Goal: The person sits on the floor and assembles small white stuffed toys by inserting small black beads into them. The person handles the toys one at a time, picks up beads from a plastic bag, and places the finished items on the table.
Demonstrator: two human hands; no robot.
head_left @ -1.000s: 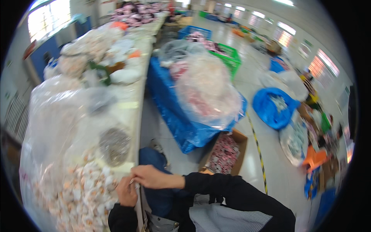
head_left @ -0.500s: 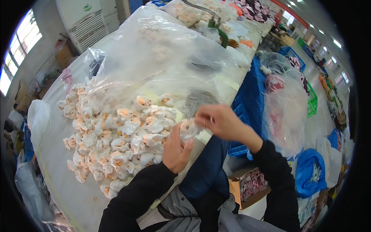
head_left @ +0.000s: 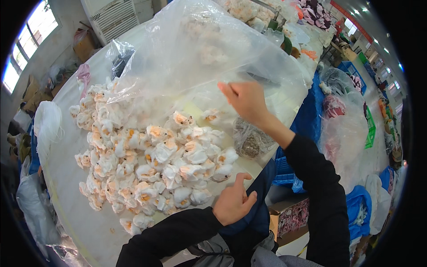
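Note:
My left hand [head_left: 233, 200] is over the table's near edge, thumb and index finger apart, with nothing seen in it. My right hand [head_left: 247, 102] is raised over the big clear plastic bag [head_left: 178, 84], its fingers curled closed; whether they hold anything is hidden. To the left spreads a heap of small white and peach fluffy plush pieces [head_left: 151, 164], some with orange parts and dark dots like eyes. One white plush piece [head_left: 227, 156] lies at the heap's right end, between my hands. Beside my right forearm sits a small clear bag of brownish-grey stuff [head_left: 251, 140].
White thread or cord [head_left: 48, 124] hangs at the table's left edge. Right of the table stand blue crates [head_left: 284, 167] and a large clear bag [head_left: 344, 129]. An open carton of pink and dark scraps [head_left: 291, 218] is low beside me. Green tool-like parts [head_left: 284, 42] lie farther back.
My hands were together at a whitish piece by the table edge. They have parted: the right moved up and away over the plastic bag, the left down and right. The view has shifted slightly.

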